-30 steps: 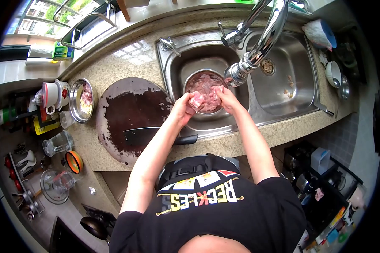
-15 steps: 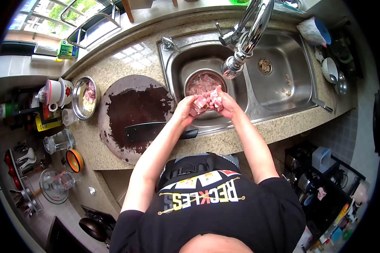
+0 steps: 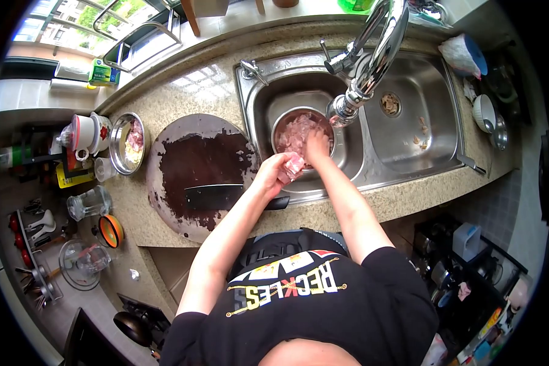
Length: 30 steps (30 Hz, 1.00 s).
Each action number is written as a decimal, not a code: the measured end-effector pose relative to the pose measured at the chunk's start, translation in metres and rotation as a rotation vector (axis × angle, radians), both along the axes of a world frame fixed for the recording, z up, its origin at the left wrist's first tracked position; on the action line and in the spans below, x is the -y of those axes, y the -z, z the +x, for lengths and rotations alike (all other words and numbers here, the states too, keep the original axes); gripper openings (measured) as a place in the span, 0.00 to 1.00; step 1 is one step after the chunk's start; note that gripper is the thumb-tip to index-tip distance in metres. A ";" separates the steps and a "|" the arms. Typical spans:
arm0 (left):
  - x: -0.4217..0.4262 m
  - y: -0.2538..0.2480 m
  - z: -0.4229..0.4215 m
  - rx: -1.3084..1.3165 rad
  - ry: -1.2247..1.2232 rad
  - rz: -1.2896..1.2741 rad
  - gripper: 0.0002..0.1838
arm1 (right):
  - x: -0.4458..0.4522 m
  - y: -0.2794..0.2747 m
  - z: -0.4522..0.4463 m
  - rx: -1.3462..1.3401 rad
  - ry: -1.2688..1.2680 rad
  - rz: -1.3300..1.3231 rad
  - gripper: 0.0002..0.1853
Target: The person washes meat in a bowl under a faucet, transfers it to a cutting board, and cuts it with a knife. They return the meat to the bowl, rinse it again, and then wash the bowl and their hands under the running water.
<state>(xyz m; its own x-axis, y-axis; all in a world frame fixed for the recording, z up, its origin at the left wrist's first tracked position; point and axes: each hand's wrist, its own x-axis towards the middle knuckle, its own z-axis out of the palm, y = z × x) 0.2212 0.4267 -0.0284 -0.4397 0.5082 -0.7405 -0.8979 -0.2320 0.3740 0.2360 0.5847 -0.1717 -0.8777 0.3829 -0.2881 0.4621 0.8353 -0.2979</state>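
Observation:
My left hand point(image 3: 270, 174) is closed around a piece of raw meat point(image 3: 294, 165), just in front of a metal bowl. My right hand point(image 3: 316, 149) reaches down into this metal bowl point(image 3: 276, 126), its fingertips hidden among the pieces of raw meat point(image 3: 293, 132) inside. Whether those fingers grip any meat cannot be made out. The bowl stands in the left basin of the steel sink point(image 3: 265, 97). Under my left forearm, a cleaver point(image 3: 213, 197) lies on the round, dark-stained chopping board point(image 3: 183, 125).
A chrome faucet point(image 3: 363, 91) arches over the sink's middle. Scraps lie in the right basin point(image 3: 396, 140). Left of the board stands a steel bowl point(image 3: 121, 166) with meat and pale bits. An orange bowl point(image 3: 110, 231) sits nearer. A knife point(image 3: 470, 163) rests at the sink's right edge.
My right hand has moved away from my left and down into the bowl; the meat it held is no longer distinguishable. My left hand still holds its piece. The view has shifted slightly.

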 end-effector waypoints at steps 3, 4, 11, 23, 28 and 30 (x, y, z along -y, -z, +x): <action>0.002 0.000 -0.004 0.009 0.020 0.014 0.13 | 0.003 0.008 0.007 -0.165 -0.387 -0.101 0.11; 0.002 0.001 -0.006 0.003 0.018 0.006 0.13 | -0.003 0.011 0.005 -0.159 -0.390 -0.103 0.11; -0.003 0.007 -0.008 0.024 -0.008 -0.003 0.14 | -0.027 0.003 -0.011 -0.092 0.175 -0.610 0.13; -0.015 0.014 -0.001 -0.045 0.014 0.102 0.22 | 0.025 -0.085 0.017 -0.287 0.740 -1.737 0.09; -0.011 0.014 0.002 -0.079 0.044 0.086 0.24 | 0.030 -0.094 0.031 -0.178 0.549 -1.651 0.07; -0.013 0.015 0.001 -0.111 0.054 0.017 0.23 | 0.033 -0.090 0.031 -0.292 0.635 -1.553 0.07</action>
